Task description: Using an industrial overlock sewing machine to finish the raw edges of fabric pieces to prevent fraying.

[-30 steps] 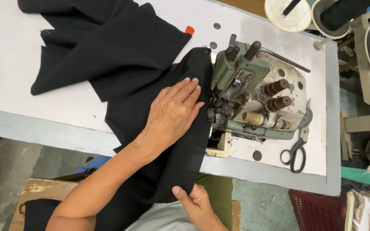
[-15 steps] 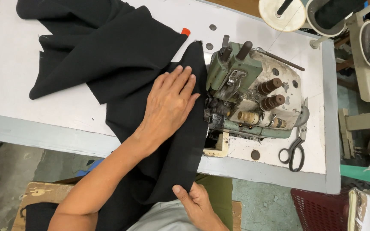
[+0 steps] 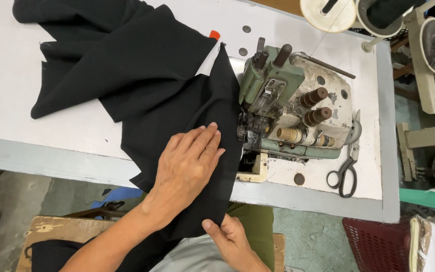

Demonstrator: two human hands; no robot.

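While the left hand lies flat with its fingers spread open on the black fabric, the right hand at six o'clock pinches the cloth's lower edge between thumb and fingers, most of them hidden under the fabric or cut off by the bottom of the frame. The fabric spreads from eleven o'clock across the white worktop down past its near edge to the person's lap, and its right edge runs up against the green overlock sewing machine at about two o'clock from the left hand. Where cloth meets the machine the needle area is dark and crowded, so the exact point of contact is hard to make out. A small orange thing peeks out at twelve o'clock, mostly covered by the fabric. Scissors lie on the worktop at three o'clock, just beside the machine. Thread cones at one o'clock are cut off by the top edge.
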